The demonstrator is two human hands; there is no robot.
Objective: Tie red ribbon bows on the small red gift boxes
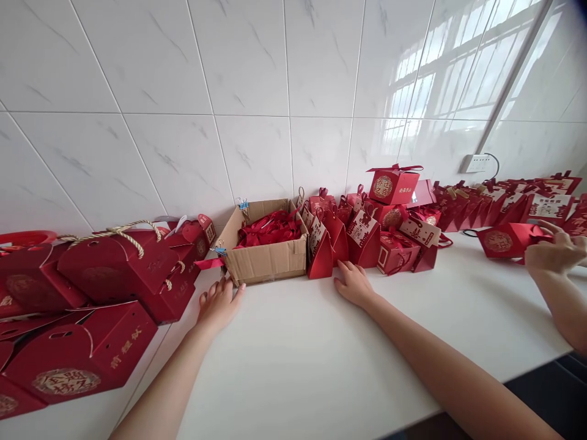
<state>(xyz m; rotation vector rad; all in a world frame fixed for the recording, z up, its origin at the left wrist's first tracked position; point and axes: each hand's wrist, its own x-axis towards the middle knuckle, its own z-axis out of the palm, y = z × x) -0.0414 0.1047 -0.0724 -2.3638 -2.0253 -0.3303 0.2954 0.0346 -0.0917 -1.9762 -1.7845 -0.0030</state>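
My left hand (219, 305) rests on the white table at the front left corner of a cardboard box (268, 263), fingers spread. Red ribbons (270, 229) fill that box, and a blue binder clip (221, 251) sits on its left edge. My right hand (354, 282) lies on the table with fingers stretched out, nothing held. Its fingertips are close to the base of a red gift box (338, 238); whether they touch it I cannot tell. Beside that stands another red gift box (364, 239) with a white printed tag.
Large red boxes with rope handles (114, 263) are piled at the left. A co-worker's hand (553, 247) is at a red box (499, 240) on the right. Several tagged gift boxes (458, 205) line the tiled wall below a socket (477, 163).
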